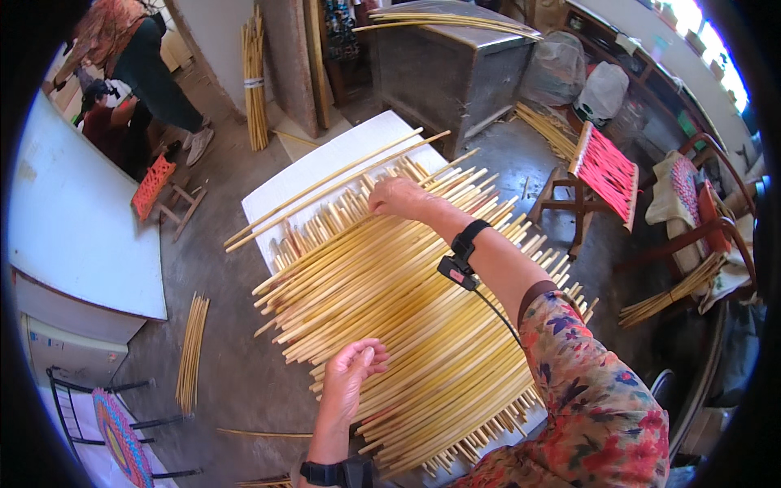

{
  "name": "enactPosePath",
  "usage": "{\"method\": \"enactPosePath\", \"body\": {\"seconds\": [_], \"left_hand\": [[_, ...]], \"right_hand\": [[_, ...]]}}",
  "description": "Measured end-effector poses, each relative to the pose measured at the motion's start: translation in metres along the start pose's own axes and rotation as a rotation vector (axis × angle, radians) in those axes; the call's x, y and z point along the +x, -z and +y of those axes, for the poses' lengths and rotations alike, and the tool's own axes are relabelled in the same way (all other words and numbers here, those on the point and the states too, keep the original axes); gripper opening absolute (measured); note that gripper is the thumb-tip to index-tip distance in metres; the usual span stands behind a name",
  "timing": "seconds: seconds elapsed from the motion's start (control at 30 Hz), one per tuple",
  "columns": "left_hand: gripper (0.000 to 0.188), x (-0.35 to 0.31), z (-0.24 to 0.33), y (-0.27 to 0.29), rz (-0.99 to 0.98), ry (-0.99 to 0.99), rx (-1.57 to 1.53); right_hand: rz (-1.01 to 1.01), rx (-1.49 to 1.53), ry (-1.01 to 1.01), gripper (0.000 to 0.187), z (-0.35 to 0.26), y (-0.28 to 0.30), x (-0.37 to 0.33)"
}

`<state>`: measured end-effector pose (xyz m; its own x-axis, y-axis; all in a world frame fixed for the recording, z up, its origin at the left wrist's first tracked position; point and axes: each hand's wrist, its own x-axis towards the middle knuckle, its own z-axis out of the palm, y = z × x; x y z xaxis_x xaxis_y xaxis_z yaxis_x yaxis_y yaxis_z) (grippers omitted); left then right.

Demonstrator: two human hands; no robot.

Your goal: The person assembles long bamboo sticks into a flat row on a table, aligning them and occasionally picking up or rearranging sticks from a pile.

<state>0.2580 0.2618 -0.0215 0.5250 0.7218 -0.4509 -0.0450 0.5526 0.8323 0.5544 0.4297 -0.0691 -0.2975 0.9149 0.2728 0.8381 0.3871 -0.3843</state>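
Long peeled yellow sticks [407, 293] lie side by side in a broad layer, with more sticks crossing beneath them whose ends stick out at the far and near edges. My right hand [399, 198] reaches over the far edge of this layer, its fingers curled down and closed on a stick; the fingertips are partly hidden. Over the near left ends of the sticks hovers my left hand [354, 370], empty, its fingers loosely bent and the thumb apart. Two loose sticks [325, 191] rest across the white board [281, 189] beyond the layer.
Stick bundles stand by the doorway [255, 81] and lie on the floor at left [192, 350]. Red-webbed stools stand at right [606, 175] and far left [153, 187]. A metal cabinet [447, 73] is behind, an armchair [712, 211] at right. Two people are at far left.
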Motion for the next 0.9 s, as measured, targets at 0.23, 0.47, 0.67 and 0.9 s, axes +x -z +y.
{"method": "enactPosePath", "body": {"seconds": [0.23, 0.47, 0.67, 0.9], "left_hand": [[0.024, 0.004, -0.003, 0.001, -0.028, 0.022, 0.001], [0.027, 0.000, -0.001, 0.002, -0.040, -0.009, 0.005], [0.027, 0.001, -0.003, 0.002, -0.038, 0.001, 0.022], [0.027, 0.004, -0.006, 0.003, -0.031, 0.002, 0.050]], "right_hand": [[-0.002, 0.026, 0.004, 0.010, 0.007, 0.002, -0.004], [-0.063, 0.052, -0.107, 0.008, -0.004, 0.006, -0.001], [-0.049, 0.042, -0.085, 0.009, -0.003, 0.002, -0.001], [-0.024, 0.047, -0.065, 0.010, -0.003, 0.005, -0.004]]}}
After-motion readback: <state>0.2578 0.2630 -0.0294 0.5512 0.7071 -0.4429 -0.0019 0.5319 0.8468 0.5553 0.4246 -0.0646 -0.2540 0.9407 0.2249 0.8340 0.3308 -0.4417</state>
